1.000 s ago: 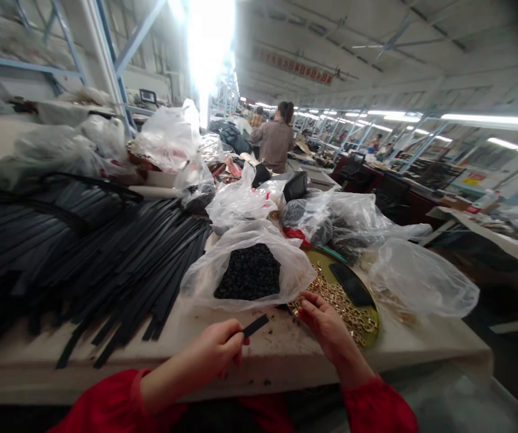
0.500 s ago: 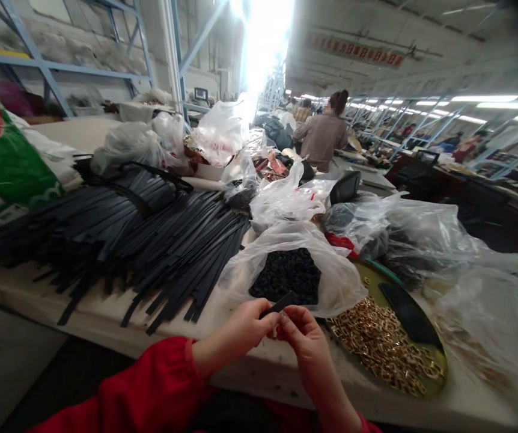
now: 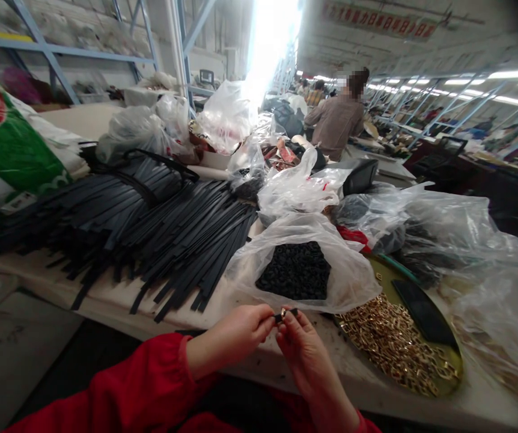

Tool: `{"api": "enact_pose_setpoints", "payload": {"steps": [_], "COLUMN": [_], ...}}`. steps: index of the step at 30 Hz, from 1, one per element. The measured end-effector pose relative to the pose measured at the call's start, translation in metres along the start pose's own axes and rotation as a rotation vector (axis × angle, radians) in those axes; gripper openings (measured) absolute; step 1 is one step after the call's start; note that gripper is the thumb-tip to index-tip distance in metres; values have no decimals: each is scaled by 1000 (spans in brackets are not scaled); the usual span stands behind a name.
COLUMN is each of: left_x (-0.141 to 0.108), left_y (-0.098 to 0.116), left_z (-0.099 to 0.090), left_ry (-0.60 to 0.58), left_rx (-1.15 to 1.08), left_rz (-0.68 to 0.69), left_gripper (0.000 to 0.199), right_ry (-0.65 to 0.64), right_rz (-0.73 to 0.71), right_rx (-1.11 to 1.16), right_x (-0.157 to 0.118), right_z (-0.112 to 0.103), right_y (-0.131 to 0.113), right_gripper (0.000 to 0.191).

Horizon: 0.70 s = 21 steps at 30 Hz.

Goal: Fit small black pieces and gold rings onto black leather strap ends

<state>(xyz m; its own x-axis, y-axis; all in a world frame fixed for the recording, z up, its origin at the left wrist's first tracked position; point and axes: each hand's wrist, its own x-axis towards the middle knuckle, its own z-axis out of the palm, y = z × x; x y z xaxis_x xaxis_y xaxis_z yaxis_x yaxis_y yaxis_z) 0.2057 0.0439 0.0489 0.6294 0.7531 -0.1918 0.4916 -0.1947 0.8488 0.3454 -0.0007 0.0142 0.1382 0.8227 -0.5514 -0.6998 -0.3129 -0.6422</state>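
Observation:
My left hand (image 3: 241, 331) pinches a narrow black strap (image 3: 278, 318) at the table's front edge. Opposite it, my right hand (image 3: 303, 344) has its thumb and fingers closed at a small gold buckle (image 3: 283, 314), which sits around the strap. The strap's end pokes out past the buckle between the right fingertips. Just behind both hands is an open plastic bag (image 3: 353, 282) of small black loops (image 3: 294, 270). Right of my right hand, gold buckles (image 3: 387, 343) lie heaped on a yellowish round tray (image 3: 450, 368), beside a flat black piece (image 3: 423, 313).
Long black straps (image 3: 187, 240) lie in bundles across the left of the table (image 3: 119, 304). A green package (image 3: 20, 150) stands far left. Clear plastic bags (image 3: 448, 216) crowd the back and right. Beyond them, a person (image 3: 338, 123) faces away, near blue metal racks (image 3: 47, 54).
The buckle now shows around the strap between my fingertips. My left hand has shifted slightly down and left, and the strap no longer points up past its thumb. The view has tilted a little.

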Motion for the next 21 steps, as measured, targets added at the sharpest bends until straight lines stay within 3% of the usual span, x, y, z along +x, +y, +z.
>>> {"api": "enact_pose_setpoints", "payload": {"steps": [3,6,10,14,17,19,21], "left_x": [-2,-5,-6,-6,-7,-8,-9], "left_y": [4,7,5,-1,-2,-3,-4], "left_z": [4,3,2,7,11,13,16], "left_ry": [-14,-117,-127,-115,-108,-106,-99], "left_rx": [-176,-421,-522,-543,-543,-550,-550], "left_rz": [-101,-230,-281,-355,-371,-370,-345], "left_gripper": [11,16,25,22,19,19,20], "right_ry": [-61,-62,-75,-109,-108,-60,2], "right_rz": [-178,-291,-244,-164,-170,-297,-523], "right_rx": [-196,-384,-439,-326,-385,-549,-772], "right_x": [-4,-9,-14,-12,-13,-17,-21], "right_z": [-2,-4,-4,-5,-7,-9,-11], "right_y": [10,14,16,18,20,19,18], "right_gripper": [23,20,26,28,28,29,27]}}
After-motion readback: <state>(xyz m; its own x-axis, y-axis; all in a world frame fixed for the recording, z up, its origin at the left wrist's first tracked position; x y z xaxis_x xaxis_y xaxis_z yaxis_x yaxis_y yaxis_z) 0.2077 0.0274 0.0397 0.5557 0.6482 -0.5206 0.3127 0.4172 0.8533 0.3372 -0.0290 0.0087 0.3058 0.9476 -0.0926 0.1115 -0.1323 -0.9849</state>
